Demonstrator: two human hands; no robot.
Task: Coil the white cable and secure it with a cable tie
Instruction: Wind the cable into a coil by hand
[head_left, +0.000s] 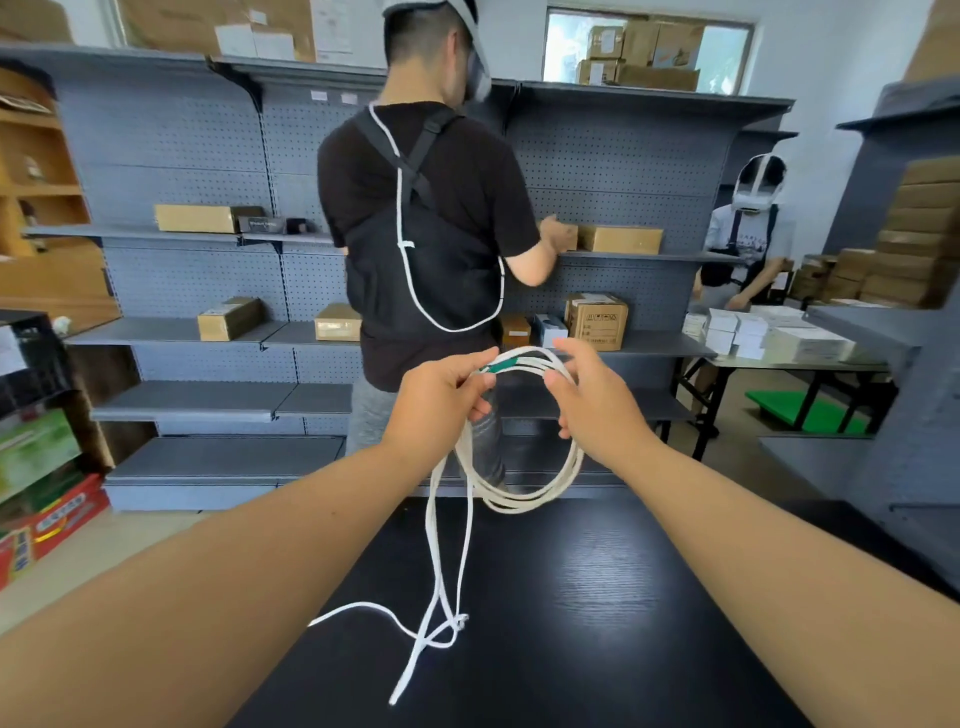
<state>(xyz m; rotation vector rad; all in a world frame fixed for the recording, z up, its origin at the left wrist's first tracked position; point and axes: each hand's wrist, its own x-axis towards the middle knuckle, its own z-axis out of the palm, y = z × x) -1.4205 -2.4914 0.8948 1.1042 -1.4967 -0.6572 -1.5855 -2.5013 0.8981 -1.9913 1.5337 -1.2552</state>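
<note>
White cable (519, 499) mostly coiled into a multi-strand loop, held up in the air over the far edge of the black counter (597, 597), between both hands. Left hand (441, 395) pinches the coil's top left, thumb and fingertips closed on the strands, just beside the green cable tie (501, 366), which sits on the top of the coil. Right hand (597, 400) is on the coil's upper right, fingers loosely curled with the strands running between thumb and fingers; bundle comes out again below the hand. Bottom of loop hangs free just above the counter. Uncoiled tails drop from under the left hand to the counter, cross in a small tangle, and the ends lie on the near-left part of the surface. Behind: person (426, 208) with back turned at grey shelving (208, 332) holding boxes.
</note>
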